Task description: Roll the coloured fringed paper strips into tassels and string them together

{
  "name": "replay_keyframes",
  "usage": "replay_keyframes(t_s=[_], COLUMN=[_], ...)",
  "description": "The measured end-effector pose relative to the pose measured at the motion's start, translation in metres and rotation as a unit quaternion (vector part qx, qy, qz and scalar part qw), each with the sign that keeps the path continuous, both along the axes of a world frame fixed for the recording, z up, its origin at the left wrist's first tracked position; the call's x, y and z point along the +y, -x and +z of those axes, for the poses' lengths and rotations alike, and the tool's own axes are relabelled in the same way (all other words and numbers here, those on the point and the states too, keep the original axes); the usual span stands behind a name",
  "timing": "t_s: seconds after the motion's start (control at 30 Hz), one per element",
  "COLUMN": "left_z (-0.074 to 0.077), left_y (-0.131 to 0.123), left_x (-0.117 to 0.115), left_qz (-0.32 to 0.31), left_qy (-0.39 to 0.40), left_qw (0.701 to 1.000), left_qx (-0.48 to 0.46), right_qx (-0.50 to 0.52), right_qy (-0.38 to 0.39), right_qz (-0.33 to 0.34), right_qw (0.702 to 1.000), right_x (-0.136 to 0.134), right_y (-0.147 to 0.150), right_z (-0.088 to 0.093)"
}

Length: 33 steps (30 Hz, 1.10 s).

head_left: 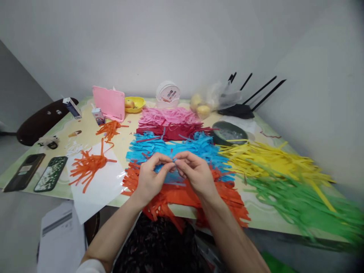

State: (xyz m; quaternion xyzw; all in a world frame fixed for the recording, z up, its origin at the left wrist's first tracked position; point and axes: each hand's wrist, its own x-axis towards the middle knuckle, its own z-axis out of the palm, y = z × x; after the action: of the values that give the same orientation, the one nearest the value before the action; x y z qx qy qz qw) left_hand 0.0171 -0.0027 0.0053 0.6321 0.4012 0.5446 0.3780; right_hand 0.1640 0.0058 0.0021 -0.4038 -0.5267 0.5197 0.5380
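Observation:
My left hand (153, 177) and my right hand (196, 175) meet fingertip to fingertip over the middle of the table, both pinched. Between them is a small bit of blue paper strip (174, 160), mostly covered by the fingers. Beneath lies fringed blue tissue paper (199, 147), with fringed orange-red tissue paper (182, 196) nearer my body, hanging over the table's front edge. Behind the blue, dark red fringe (179, 132) and pink fringe (173, 116) lie in rows. Two orange paper tassels, one on a white sheet (101, 185) and an orange tassel (109, 130) farther back, rest on the left.
Yellow fringe (273, 161) and green fringe (301, 201) spread over the table's right side. A dark bowl (229, 133) and a black router (237, 110) stand behind. Two phones, including a patterned one (51, 174), a pink tablet case (109, 102) and a yellow dish (139, 104) are left.

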Motion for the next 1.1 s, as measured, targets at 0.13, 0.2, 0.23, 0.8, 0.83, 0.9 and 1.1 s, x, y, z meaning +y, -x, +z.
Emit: replay_keyframes(t_s=[0.13,0.2,0.23,0.8,0.83,0.9,1.1], left_z=[0.0,-0.001,-0.001,-0.001,-0.003,-0.006,-0.02], left_y=[0.002,0.005,0.006,0.012,0.013,0.012,0.046], left_x=[0.0,0.001,0.001,0.013,0.013,0.013,0.029], left_qz=[-0.018,-0.047,-0.059,-0.058,-0.052,-0.046,-0.018], left_qy=[0.021,0.041,0.047,0.119,0.122,0.126,0.089], left_qw=[0.999,0.998,0.997,0.988,0.988,0.988,0.996], left_qx=[-0.019,-0.025,-0.027,-0.081,-0.083,-0.08,-0.003], right_qx=[0.004,0.003,0.002,-0.122,-0.12,-0.109,-0.086], right_qy=[0.012,0.02,0.022,-0.057,-0.061,-0.066,-0.066], right_qz=[0.01,0.0,-0.002,-0.075,-0.094,-0.127,-0.129], right_qw=[1.0,1.0,1.0,0.988,0.986,0.984,0.986], right_x=[0.001,0.001,0.001,0.001,0.0,0.0,0.003], right_y=[0.001,0.001,0.0,-0.008,-0.006,-0.001,0.012], right_z=[0.0,0.001,0.002,0.022,0.023,0.023,0.014])
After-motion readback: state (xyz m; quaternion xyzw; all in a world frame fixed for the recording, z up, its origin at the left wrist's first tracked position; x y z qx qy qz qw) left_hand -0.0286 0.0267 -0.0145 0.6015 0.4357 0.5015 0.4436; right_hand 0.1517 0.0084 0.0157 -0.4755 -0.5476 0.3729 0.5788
